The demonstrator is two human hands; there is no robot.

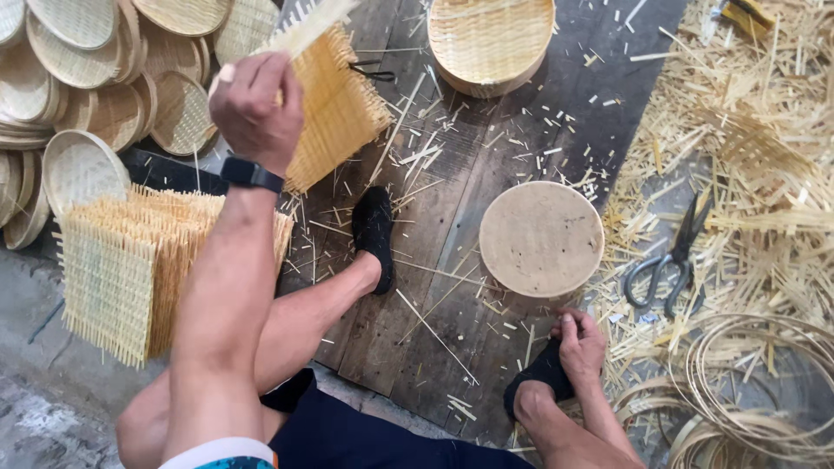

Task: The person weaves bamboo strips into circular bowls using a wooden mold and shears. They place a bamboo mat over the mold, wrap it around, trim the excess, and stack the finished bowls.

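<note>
We're gripping a woven mat [334, 104] in the left hand [254, 106], lifting it above the mat stack [130, 269]. Right hand [580, 343] is resting closed on our sock [543, 373], beside the round disc [540, 238]. Scissors [671, 260] are lying among the bamboo strips.

Wrist: black wristband [251, 175] on left arm
Sleeve: white hem [217, 452] with teal patterned edge
Shorts: dark navy shorts [365, 434]
Feet: black low socks [374, 233]
Arms, legs: bare

The woven mat [334, 100] runs past the top edge, its far corner blurred.
</note>
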